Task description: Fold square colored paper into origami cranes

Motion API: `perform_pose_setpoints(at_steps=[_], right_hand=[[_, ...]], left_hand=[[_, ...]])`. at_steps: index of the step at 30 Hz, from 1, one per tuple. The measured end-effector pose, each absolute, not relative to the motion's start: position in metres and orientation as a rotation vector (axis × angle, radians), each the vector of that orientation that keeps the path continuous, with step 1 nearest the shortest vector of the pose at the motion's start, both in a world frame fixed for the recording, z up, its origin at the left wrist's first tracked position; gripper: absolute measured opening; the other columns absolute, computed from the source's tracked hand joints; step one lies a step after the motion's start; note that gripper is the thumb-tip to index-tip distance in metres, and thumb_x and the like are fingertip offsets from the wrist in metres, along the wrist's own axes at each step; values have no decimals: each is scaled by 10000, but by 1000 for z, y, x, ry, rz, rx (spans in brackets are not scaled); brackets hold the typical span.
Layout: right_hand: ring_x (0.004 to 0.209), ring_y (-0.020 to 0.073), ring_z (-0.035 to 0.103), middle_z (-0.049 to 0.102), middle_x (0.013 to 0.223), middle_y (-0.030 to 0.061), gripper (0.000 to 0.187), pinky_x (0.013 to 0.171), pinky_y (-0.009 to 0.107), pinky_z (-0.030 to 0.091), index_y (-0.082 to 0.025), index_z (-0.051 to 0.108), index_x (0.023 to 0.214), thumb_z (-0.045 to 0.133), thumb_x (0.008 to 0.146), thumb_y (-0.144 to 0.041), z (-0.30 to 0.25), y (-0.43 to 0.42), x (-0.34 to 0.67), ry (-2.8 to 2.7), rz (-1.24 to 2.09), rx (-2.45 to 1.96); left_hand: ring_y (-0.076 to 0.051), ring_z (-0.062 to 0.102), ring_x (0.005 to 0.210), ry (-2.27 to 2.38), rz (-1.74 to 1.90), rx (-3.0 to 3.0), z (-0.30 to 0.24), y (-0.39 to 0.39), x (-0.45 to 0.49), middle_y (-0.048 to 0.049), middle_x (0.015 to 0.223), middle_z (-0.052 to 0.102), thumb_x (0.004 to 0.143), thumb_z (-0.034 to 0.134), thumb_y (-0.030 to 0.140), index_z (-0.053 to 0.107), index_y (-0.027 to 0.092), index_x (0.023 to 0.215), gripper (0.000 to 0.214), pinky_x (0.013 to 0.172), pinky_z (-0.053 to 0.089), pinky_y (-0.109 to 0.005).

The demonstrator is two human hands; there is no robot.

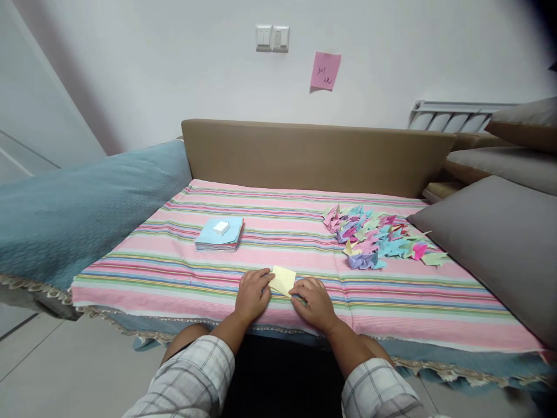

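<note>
A small folded sheet of yellow paper (283,280) lies on the striped cloth in front of me. My left hand (253,294) grips its left edge, thumb and fingers pinched together. At its lower right corner, my right hand (314,302) pinches the paper between thumb and fingers. Up and to the left rests a stack of coloured paper (219,235) with a light blue sheet on top. A small white block (221,227) sits on that stack. Over to the right, many folded paper cranes (369,235) in several colours are spread in a group.
The striped cloth (278,226) covers a sofa seat with a brown backrest (313,157). Grey cushions (500,232) are piled on the right, and a blue-covered armrest (100,203) stands at left. A pink note (325,71) and light switches (272,38) are on the wall.
</note>
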State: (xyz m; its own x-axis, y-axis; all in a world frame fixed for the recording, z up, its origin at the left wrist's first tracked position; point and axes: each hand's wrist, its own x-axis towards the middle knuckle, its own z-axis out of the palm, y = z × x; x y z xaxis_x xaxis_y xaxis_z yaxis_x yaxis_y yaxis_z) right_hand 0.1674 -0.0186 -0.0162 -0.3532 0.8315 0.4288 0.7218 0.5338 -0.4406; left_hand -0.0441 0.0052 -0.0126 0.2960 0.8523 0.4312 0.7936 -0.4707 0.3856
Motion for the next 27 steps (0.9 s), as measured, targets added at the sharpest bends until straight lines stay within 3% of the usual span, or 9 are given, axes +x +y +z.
perform_pose_setpoints(at_steps=[3,8,13,23,27], right_hand=[[1020,214,490,600,1017,38,185,902,368,360,-258,672,939,570,785,-268,-16,-19,166,-2153,201,-1236],[1193,236,421,525,1271,44,216,980,411,334,-260,659,996,539,819,-292,-17,-18,167,-2184,189,-1213],[1220,233,420,534,1289,46,264,1008,432,309,-258,622,1086,482,869,-314,-18,-15,165,-2189,181,-1271],[1082,232,501,596,1145,70,221,943,419,381,-237,636,1020,522,839,-290,-16,-15,161,-2052,239,-1230],[794,173,569,601,879,68,172,713,313,482,-204,635,882,471,856,-248,13,-23,150,-1740,377,-1138]], left_hand=[[-218,486,1137,1577,804,2430,-8,3,-43,21,1226,601,772,490,183,604,316,1134,402,1063,228,-471],[-253,450,1176,1600,722,2408,-6,2,-39,14,1257,587,830,521,381,568,332,1182,359,1067,161,-531],[-251,441,1195,1609,712,2433,-8,3,-37,20,1299,553,826,538,355,554,344,1186,361,1073,153,-528],[-245,446,1191,1696,734,2427,-9,4,-36,1,1314,534,836,508,323,591,310,1131,307,1064,205,-488],[-247,450,1182,1705,739,2439,-9,4,-36,1,1302,544,821,526,321,598,314,1119,307,1060,212,-485]])
